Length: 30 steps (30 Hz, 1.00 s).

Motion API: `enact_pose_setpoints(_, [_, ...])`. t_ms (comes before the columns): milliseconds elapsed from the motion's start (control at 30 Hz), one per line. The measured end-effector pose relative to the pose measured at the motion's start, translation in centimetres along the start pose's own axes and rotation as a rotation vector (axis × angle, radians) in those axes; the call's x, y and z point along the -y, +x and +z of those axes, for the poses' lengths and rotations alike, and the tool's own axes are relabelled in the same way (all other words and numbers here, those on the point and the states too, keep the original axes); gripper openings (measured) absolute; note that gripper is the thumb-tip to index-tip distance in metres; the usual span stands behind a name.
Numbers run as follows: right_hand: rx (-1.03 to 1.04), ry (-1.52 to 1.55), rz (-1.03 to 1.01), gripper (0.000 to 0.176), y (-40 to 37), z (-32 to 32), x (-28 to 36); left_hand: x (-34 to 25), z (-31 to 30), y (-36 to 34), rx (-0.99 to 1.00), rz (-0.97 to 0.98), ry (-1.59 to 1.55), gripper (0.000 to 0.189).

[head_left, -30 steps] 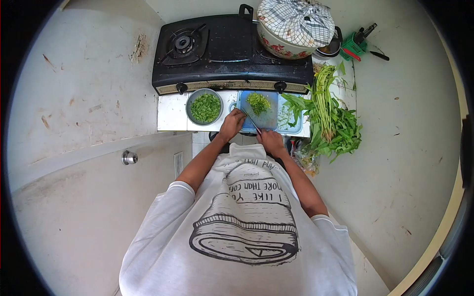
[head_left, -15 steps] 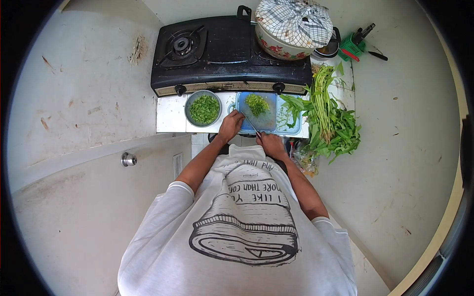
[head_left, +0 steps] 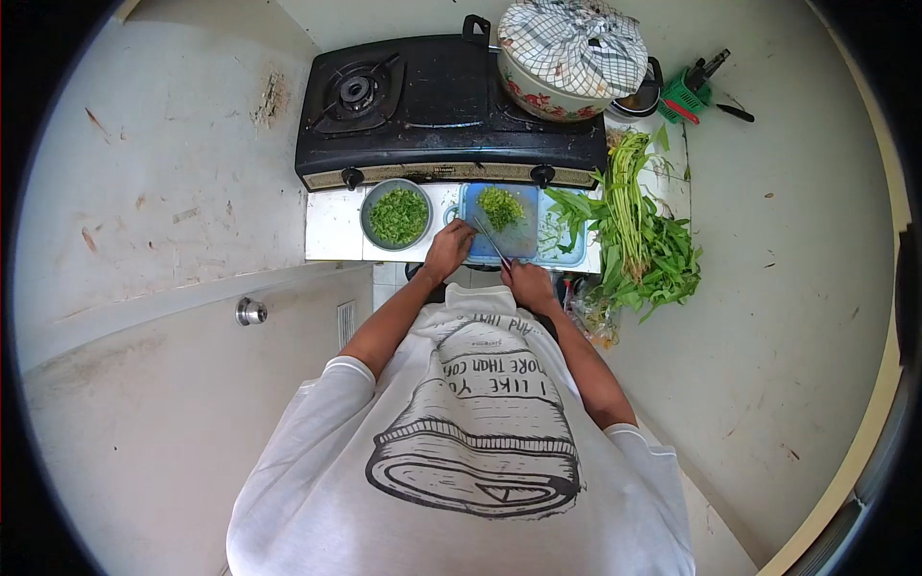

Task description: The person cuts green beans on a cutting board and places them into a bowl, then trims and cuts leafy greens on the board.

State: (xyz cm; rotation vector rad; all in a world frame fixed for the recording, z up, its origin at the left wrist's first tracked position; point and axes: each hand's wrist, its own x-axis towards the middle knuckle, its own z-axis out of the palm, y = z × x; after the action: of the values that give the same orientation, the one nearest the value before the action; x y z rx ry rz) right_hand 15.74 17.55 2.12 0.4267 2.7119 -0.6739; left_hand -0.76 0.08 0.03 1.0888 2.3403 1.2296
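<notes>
My right hand (head_left: 529, 286) grips a knife (head_left: 493, 241) by its handle, the blade slanting up and left over the blue cutting board (head_left: 528, 235). Beside the blade tip, at the board's left edge, my left hand (head_left: 448, 251) has its fingers bent and pressed together. Whatever they may hold is hidden. A small heap of chopped greens (head_left: 500, 205) lies on the board just beyond the blade. To the left, a grey bowl (head_left: 365, 230) is filled with finely cut greens (head_left: 398, 215).
Long-stemmed leafy greens (head_left: 629, 211) lie on the right, some leaves reaching over a light-blue tray (head_left: 569, 255). Behind the board stands a black gas stove (head_left: 442, 86) bearing a cloth-covered pot (head_left: 547, 98). A green basket (head_left: 684, 94) holds utensils at the back right.
The knife blade has shifted slightly to the right, a little away from my left fingertips. Both hands stay nearly in place, and the view has tilted slightly.
</notes>
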Motion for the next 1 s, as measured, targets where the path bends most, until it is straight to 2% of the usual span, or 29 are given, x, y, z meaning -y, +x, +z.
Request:
enact_pose_setpoints(367, [0.018,0.0,-0.074,0.04,0.0,0.2,0.1,-0.2,0.1,0.2,-0.016,-0.029,0.0,0.015])
enact_pose_setpoints(867, [0.006,0.007,0.004,0.039,0.0,-0.8,0.6,-0.3,0.0,0.3,-0.004,-0.075,0.0,0.015])
enact_pose_setpoints(1000, [0.027,0.036,-0.076,0.04,-0.1,-0.8,0.5,-0.1,0.0,0.3,0.003,-0.095,-0.001,0.015])
